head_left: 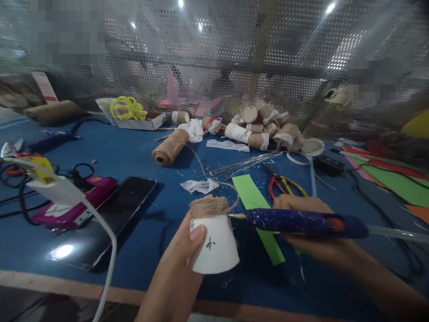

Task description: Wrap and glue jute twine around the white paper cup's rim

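Note:
My left hand (182, 250) is closed around a white paper cup (216, 248), held upside down with a handwritten mark on its side. Brown twine (209, 208) is wound round the cup's upper part, and a loose strand runs from it toward the twine spool (170, 147). My right hand (301, 219) grips a blue hot glue gun (295, 222) with a clear glue stick at its back. The metal nozzle points left, at the lower edge of the twine; whether it touches cannot be made out. Beneath the glue gun lies a green paper strip (256, 201).
Pliers (284, 184) with red and yellow handles lie behind my right hand. A phone (117, 214) and a magenta power strip (80, 199) are on the left, crossed by a white cable (109, 250). Twine-wrapped cups (259, 139) pile up at the back, near thin wires (244, 164).

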The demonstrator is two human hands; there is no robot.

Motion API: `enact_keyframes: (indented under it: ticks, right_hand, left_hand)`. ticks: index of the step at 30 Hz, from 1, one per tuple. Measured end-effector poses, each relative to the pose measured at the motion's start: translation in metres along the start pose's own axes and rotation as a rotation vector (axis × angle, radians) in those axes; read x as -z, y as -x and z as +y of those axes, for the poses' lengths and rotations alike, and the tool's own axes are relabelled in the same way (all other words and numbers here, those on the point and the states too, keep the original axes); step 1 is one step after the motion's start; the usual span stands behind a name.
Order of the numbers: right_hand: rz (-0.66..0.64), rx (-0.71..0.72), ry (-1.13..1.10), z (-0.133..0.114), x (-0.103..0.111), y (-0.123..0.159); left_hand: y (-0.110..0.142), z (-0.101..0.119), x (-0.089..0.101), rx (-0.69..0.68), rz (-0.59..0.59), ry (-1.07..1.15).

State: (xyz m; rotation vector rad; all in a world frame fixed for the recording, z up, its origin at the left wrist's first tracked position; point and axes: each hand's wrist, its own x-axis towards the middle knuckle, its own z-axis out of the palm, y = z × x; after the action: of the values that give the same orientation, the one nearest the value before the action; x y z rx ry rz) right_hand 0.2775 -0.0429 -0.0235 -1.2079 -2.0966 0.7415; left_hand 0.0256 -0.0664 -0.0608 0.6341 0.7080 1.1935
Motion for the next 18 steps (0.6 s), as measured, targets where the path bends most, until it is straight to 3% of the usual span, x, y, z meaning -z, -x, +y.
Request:
enact_keyframes:
  ticks: [18]
  right_hand:
    - [0.001,0.031,0.05,0.005,0.001,0.003]
  left_hand:
    - [0.015,0.007,-0.014,-0.005,0.116,-0.039]
